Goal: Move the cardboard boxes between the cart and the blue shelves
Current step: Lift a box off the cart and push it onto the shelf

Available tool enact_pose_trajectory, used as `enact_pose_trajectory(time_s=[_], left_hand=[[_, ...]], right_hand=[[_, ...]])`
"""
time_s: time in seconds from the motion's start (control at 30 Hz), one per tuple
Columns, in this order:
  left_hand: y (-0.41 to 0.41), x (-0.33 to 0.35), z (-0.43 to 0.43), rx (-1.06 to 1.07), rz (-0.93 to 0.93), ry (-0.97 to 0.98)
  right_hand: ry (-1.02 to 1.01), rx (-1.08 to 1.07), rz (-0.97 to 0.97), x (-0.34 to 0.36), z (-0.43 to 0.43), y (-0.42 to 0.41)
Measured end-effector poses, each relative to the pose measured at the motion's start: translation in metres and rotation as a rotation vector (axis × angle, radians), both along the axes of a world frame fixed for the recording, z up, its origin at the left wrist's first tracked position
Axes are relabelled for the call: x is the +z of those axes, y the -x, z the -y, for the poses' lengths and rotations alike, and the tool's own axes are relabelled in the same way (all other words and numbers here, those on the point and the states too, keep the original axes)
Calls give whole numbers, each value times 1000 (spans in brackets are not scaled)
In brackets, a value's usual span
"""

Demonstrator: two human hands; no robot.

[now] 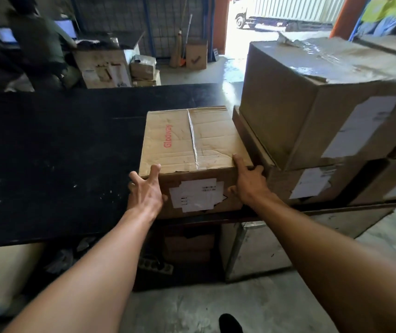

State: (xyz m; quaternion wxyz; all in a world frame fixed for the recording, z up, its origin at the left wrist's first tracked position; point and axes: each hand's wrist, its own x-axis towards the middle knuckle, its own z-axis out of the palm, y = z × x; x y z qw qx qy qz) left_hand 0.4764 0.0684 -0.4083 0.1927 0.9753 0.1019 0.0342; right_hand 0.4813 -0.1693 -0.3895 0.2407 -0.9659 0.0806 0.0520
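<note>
The cardboard box (192, 150) is set at the near edge of the table (48, 152), just beside stacked boxes (312, 104). It is held at its near corners by the left grip (146, 191) and right grip (247, 181), and should be slid clear before lifting.

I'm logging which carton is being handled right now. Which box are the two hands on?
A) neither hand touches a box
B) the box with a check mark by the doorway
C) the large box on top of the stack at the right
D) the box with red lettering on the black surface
D: the left hand and the right hand grip the near corners of the box with red lettering, which rests on the black surface.
</note>
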Motion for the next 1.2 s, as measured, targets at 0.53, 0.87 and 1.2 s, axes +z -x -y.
enact_pose_trajectory(time_s=[0.53,0.87,1.2], left_hand=[[39,242,-80,67,555,-539],[150,318,-117,612,378,-795],[390,342,-32,1272,166,-926]], right_hand=[[22,425,659,207,-113,-39],[-151,974,821,281,-231,-12],[-460,1543,788,304,-283,171]])
